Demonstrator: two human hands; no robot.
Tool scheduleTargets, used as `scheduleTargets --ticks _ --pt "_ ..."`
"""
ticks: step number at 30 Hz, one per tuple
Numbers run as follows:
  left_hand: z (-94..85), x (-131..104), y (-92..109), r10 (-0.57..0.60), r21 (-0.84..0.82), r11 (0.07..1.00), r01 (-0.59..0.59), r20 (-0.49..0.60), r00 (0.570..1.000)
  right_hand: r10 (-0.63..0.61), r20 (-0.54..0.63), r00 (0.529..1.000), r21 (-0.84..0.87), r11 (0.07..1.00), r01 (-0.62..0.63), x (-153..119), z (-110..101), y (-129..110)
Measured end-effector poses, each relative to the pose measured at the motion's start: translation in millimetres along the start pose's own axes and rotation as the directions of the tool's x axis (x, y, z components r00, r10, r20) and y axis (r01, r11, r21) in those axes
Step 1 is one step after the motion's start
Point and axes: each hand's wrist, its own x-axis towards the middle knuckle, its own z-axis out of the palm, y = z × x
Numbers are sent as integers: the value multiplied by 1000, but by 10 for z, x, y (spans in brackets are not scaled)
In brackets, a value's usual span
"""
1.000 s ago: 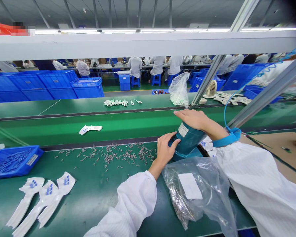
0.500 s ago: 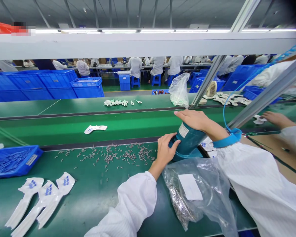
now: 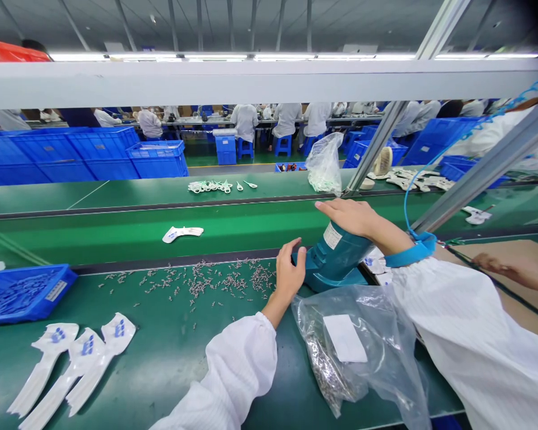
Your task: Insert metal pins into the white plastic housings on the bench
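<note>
A teal device (image 3: 341, 254) with a white label stands tilted on the green table. My right hand (image 3: 352, 216) lies over its top end, fingers stretched out to the left. Just left of the device is my left hand (image 3: 290, 267), thumb and fingers apart with nothing seen between them. Many small metal screws (image 3: 201, 279) are scattered left of that hand. In front of the device lies a clear plastic bag (image 3: 367, 346) with small metal pieces and a white paper. Several white shaped parts (image 3: 87, 358) with blue marks rest at the lower left.
A blue tray (image 3: 31, 298) of blue parts sits at the left. One white part (image 3: 182, 233) lies on the green conveyor (image 3: 116, 239). A metal post (image 3: 475, 173) slants at the right, near a blue air hose (image 3: 406, 197). Another person's hand (image 3: 511, 269) shows at the right edge.
My left hand has moved slightly left, away from the teal device. The white part on the conveyor has shifted right. The other person's hand has come back from a white part at the right.
</note>
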Motion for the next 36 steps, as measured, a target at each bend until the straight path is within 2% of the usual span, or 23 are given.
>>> scheduleTargets --ticks 2,5,9,16,29,36 --pt "8 -22 -54 -92 13 996 92 -26 995 -1 1 1000 -3 1000 1 -3 -2 -5" --pt "40 -46 -103 -196 42 980 195 2 981 5 3 1000 2 1000 -5 -11 -14 -13" --pt "49 -45 -108 -257 94 963 252 46 965 7 7 1000 14 1000 -7 -21 -28 -22" --pt "37 -46 -84 -295 163 945 283 53 954 -4 11 1000 1 1000 4 -17 -20 -8" --pt "66 -59 -95 -298 188 939 289 25 954 -19 5 1000 7 1000 19 -11 -15 1" --pt "56 -50 -96 -312 191 935 299 36 949 12 -70 997 62 998 -8 -32 -46 -19"
